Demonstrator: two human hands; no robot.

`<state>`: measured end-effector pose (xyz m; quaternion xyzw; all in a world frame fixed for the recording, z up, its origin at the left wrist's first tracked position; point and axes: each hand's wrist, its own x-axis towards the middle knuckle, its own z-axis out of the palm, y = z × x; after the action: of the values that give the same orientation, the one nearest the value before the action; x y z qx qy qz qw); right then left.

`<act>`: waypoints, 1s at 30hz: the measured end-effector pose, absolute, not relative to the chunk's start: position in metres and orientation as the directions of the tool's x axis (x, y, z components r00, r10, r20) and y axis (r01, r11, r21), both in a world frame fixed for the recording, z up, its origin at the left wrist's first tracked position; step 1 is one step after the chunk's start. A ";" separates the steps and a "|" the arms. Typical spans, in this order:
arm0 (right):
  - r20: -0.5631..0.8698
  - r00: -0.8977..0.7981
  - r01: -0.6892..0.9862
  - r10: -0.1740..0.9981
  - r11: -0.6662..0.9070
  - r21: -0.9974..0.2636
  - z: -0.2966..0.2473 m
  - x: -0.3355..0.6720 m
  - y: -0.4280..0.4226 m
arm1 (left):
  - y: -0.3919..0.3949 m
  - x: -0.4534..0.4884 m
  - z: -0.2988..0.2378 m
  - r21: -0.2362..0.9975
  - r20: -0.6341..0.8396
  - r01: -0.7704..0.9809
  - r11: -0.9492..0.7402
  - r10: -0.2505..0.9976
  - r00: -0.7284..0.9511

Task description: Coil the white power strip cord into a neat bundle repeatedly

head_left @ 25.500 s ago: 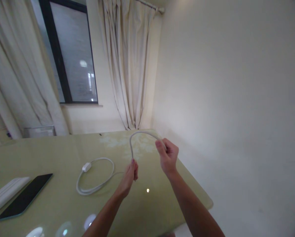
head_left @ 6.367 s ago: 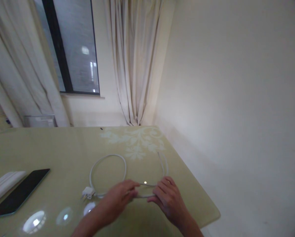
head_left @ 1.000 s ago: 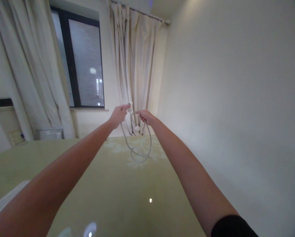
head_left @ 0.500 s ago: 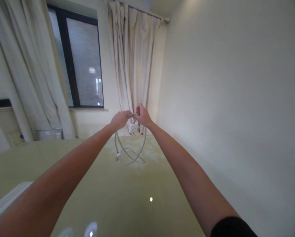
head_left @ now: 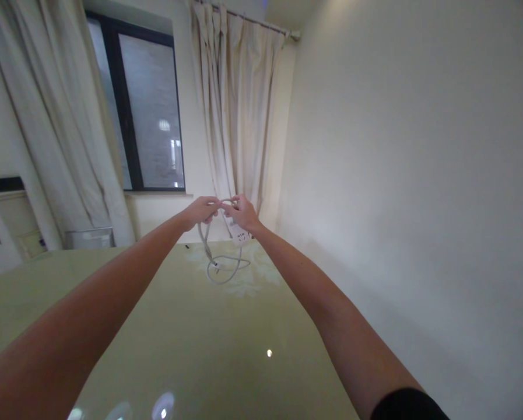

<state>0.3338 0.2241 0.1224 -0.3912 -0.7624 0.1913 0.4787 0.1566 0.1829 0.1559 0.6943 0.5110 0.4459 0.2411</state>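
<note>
Both hands hold a white power cord [head_left: 221,283] above the far part of the table. My left hand [head_left: 201,210] is closed around the cord, fingers pinching it near the other hand. Close beside it on the right, my right hand [head_left: 244,214] pinches the cord with thumb and fingers. Below the hands, the cord hangs in loops that come down to the tabletop. Its plug [head_left: 216,266] is low among the loops. A white power strip [head_left: 239,235] with socket holes hangs tilted just under my right hand, partly hidden by it.
The glossy pale green table [head_left: 191,338] spreads under my arms. A small dark object [head_left: 187,246] lies near its far edge. Behind are a curtain [head_left: 248,116], a dark-framed window [head_left: 151,111] and, on the right, a plain wall [head_left: 410,175].
My left hand has moved slightly left and my right hand slightly left and down. The power strip now shows its socket face more fully, and the cord loops have drawn in.
</note>
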 end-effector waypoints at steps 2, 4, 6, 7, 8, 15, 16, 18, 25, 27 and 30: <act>0.529 -0.335 0.338 0.780 0.623 -0.705 0.124 0.333 0.229 | 0.179 0.153 0.154 0.841 0.338 0.415 -0.346 0.936 0.096; 0.513 -0.402 0.335 0.758 0.644 -0.688 0.129 0.335 0.231 | 0.175 0.150 0.155 0.879 0.300 0.351 -0.324 0.946 0.123; 0.521 -0.437 0.349 0.733 0.672 -0.653 0.135 0.340 0.230 | 0.171 0.148 0.156 0.905 0.259 0.303 -0.298 0.952 0.163; 0.527 -0.450 0.353 0.721 0.686 -0.637 0.138 0.344 0.229 | 0.170 0.147 0.156 0.915 0.239 0.286 -0.285 0.953 0.186; 0.532 -0.460 0.355 0.711 0.697 -0.623 0.141 0.347 0.228 | 0.168 0.147 0.156 0.922 0.220 0.273 -0.274 0.952 0.211; 0.467 -0.520 0.604 0.715 0.694 -0.391 0.159 0.371 0.216 | 0.159 0.144 0.145 0.950 0.066 0.262 -0.172 0.927 0.370; 0.438 -0.526 0.646 0.729 0.677 -0.352 0.161 0.374 0.214 | 0.158 0.143 0.143 0.953 0.043 0.263 -0.152 0.925 0.378; 0.382 -0.537 0.715 0.752 0.646 -0.266 0.167 0.379 0.209 | 0.158 0.143 0.139 0.960 -0.002 0.261 -0.107 0.923 0.386; 0.386 -0.558 0.731 0.735 0.655 -0.191 0.181 0.398 0.203 | 0.150 0.139 0.139 0.976 -0.087 0.216 -0.016 0.883 0.461; 0.356 -0.607 0.703 0.711 0.689 -0.176 0.183 0.402 0.204 | 0.146 0.138 0.140 0.977 -0.103 0.214 -0.012 0.851 0.515; 0.299 -0.691 0.652 0.658 0.746 -0.137 0.186 0.406 0.203 | 0.140 0.138 0.141 0.974 -0.113 0.223 -0.024 0.808 0.578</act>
<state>0.4060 0.2034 0.1859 -0.3563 -0.9194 0.0098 0.1666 0.1375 0.1396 0.1411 0.6700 0.3850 0.2509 0.5831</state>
